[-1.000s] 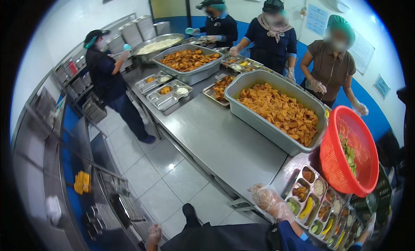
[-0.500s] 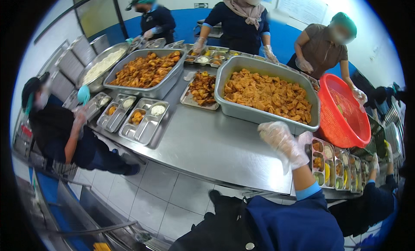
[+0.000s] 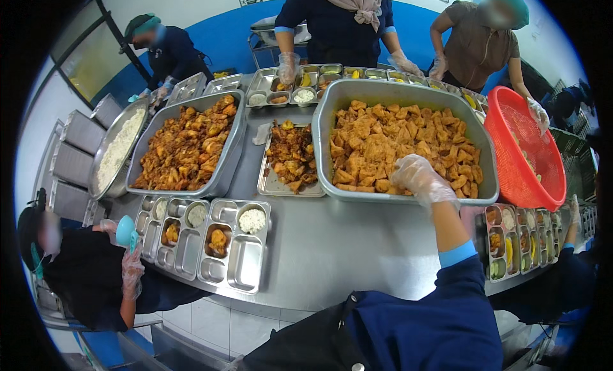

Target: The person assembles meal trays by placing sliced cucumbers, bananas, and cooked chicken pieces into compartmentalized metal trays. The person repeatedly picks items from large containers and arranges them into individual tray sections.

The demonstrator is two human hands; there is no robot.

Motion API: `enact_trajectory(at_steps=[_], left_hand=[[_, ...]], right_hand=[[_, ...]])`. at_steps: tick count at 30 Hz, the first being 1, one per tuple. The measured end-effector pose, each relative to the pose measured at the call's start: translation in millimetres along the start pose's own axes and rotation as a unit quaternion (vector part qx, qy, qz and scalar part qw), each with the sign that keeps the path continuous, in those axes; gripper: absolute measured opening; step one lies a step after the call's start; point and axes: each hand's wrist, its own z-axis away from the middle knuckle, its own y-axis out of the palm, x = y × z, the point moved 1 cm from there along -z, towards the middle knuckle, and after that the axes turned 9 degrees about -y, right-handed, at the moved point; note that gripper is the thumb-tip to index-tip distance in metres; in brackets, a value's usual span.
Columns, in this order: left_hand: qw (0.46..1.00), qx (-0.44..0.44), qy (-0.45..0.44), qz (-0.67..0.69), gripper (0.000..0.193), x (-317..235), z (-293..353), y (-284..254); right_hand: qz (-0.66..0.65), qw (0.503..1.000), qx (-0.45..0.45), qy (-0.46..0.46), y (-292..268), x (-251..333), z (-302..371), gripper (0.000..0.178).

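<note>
My right hand (image 3: pixel 421 178), in a clear plastic glove, reaches over the near rim of a large grey tub (image 3: pixel 408 196). Its fingers are bent together, their tips down among brown, chunky food pieces (image 3: pixel 377 138) that look like cooked tofu. What lies between the fingertips is hidden. My left hand is out of view. Left of the tub stands a small metal tray (image 3: pixel 281 187) with dark fried chicken pieces (image 3: pixel 290 154). Divided metal trays (image 3: pixel 245 256) lie at the table's near left, holding rice (image 3: pixel 252 221) and a piece of chicken (image 3: pixel 218 242).
Another grey tub (image 3: pixel 233 144) holds fried chicken; a big bowl of rice (image 3: pixel 121 141) is beyond it. At right a red basket (image 3: pixel 523 154) leans beside filled trays (image 3: pixel 511 243). Co-workers surround the steel table (image 3: pixel 338 256); one at left holds a blue scoop (image 3: pixel 125 230).
My right hand has moved from outside the tub's near edge over the rim to the food pieces. The view has shifted, and the left trays appear nearer.
</note>
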Motion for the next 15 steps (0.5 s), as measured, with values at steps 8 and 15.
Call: enact_trajectory(at_steps=[8,15], left_hand=[[0.992,0.014,0.057,-0.113,0.037,10.9,-120.1,-2.7],[0.991,0.001,0.077,-0.11,0.04,-14.2,-195.0,-38.4]], right_hand=[[-0.407,0.894,0.004,0.187,-62.5,6.4,-82.9,0.021],[-0.104,0.968,0.216,0.071,-90.3,51.1,-142.4,0.048]])
